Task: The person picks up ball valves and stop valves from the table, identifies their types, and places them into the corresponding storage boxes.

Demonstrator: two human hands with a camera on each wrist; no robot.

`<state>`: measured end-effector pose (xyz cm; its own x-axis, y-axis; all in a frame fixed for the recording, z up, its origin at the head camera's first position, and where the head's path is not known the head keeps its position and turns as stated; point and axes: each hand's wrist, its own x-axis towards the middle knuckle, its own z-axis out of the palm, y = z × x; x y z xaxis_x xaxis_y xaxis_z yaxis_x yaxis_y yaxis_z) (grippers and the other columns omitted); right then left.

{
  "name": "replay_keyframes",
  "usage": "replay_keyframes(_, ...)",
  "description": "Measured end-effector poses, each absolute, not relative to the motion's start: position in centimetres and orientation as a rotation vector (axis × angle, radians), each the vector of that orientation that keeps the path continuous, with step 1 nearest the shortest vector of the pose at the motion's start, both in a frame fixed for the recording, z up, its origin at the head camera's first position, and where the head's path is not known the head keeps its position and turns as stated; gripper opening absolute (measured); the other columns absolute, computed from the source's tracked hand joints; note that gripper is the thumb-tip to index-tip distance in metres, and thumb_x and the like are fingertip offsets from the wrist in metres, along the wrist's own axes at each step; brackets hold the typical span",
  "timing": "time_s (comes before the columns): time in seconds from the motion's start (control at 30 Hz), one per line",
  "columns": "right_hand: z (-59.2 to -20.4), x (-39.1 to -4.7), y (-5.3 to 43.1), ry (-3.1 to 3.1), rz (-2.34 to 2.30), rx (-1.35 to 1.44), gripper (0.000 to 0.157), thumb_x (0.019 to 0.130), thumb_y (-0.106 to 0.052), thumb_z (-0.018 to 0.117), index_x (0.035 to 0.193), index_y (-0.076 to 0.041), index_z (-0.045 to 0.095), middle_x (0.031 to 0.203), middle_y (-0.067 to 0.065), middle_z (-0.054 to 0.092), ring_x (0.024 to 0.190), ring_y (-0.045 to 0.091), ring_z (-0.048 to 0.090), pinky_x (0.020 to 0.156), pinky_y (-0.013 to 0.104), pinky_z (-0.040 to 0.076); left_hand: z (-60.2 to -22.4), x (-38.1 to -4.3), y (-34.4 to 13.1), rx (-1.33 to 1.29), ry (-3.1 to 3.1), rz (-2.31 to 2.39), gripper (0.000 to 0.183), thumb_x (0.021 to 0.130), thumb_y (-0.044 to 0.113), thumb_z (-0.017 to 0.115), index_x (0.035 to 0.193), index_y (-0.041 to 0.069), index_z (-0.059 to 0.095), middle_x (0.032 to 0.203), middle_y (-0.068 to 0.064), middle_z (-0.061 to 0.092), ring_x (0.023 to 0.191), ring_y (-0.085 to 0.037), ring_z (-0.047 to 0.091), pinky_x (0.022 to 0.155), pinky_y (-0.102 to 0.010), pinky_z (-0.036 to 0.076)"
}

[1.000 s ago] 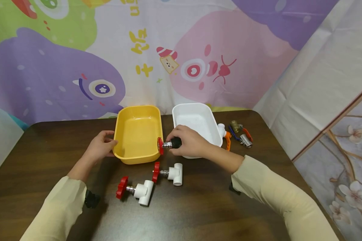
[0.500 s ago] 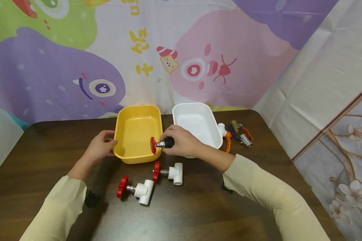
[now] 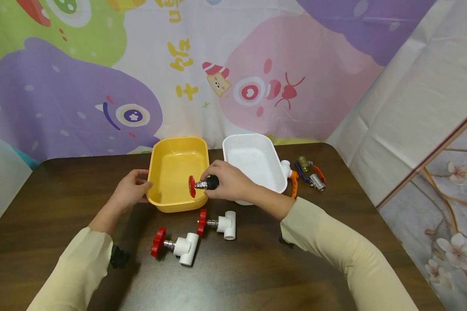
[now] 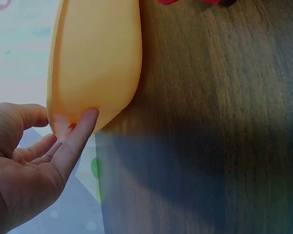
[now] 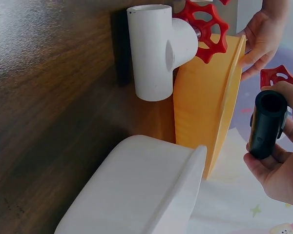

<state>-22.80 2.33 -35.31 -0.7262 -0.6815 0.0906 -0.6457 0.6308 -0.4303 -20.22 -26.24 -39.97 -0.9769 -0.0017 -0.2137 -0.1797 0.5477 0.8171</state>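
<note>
Left hand [image 4: 31,168] holds yellow tray [image 4: 97,58] (by end).

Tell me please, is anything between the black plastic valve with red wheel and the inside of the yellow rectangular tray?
Nothing visible. The right hand holds the black valve above the rim of the yellow tray; the white rectangular tray stands aside.

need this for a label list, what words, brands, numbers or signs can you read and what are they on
No text can be quoted with confidence.
Yellow characters on the cloth: not clear enough to read; topmost cut off.
Brass valve, silver valve: any marking too small.
Black valve, yellow tub, white tub: none legible.
</note>
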Motion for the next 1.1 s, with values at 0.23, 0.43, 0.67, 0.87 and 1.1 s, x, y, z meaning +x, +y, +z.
replay_keyframes(0.23,-35.3,-23.0,1.6,2.764,-0.677,-1.120,0.033,0.076,-0.028,0.074,0.106,-0.016,0.067,0.112,0.003,0.058,0.102,0.016,0.054,0.089,0.030,0.047,-39.9,-20.2,-26.2,-0.152,2.595,1.402,0.054,0.097,0.017,0.047,0.141,-0.006,0.026,0.122,-0.032,0.046,0.095,-0.034,0.061,0.074,-0.041,0.057)
replay_keyframes(0.43,-35.6,-23.4,0.9,2.767,-0.658,-1.140,0.033,0.077,-0.029,0.073,0.106,-0.015,0.067,0.111,0.004,0.059,0.102,0.017,0.053,0.089,0.030,0.046,-39.9,-20.1,-26.1,-0.159,2.593,1.402,0.054,0.097,0.017,0.047,0.141,-0.005,0.026,0.122,-0.032,0.046,0.094,-0.033,0.061,0.075,-0.041,0.057)
replay_keyframes(0.67,-35.8,-23.6,0.5,2.763,-0.637,-1.143,0.033,0.077,-0.030,0.073,0.107,-0.016,0.067,0.111,0.003,0.059,0.102,0.016,0.053,0.089,0.030,0.047,-39.8,-20.0,-26.1,-0.161,2.586,1.406,0.054,0.097,0.017,0.047,0.142,-0.005,0.025,0.124,-0.033,0.045,0.097,-0.035,0.061,0.076,-0.042,0.056)
replay_keyframes(0.87,-36.0,-23.9,0.2,2.774,-0.624,-1.127,0.034,0.077,-0.030,0.073,0.108,-0.017,0.067,0.112,0.003,0.058,0.104,0.016,0.053,0.089,0.030,0.046,-39.9,-20.0,-26.1,-0.146,2.589,1.409,0.055,0.097,0.017,0.047,0.142,-0.005,0.025,0.124,-0.033,0.046,0.095,-0.033,0.062,0.076,-0.042,0.056)
replay_keyframes(1.1,-36.1,-23.9,-0.5,2.769,-0.602,-1.124,0.033,0.078,-0.031,0.072,0.107,-0.017,0.067,0.112,0.002,0.059,0.105,0.016,0.052,0.089,0.029,0.046,-40.0,-20.1,-26.2,-0.144,2.588,1.408,0.055,0.097,0.017,0.047,0.142,-0.004,0.024,0.124,-0.033,0.045,0.094,-0.031,0.062,0.075,-0.041,0.057)
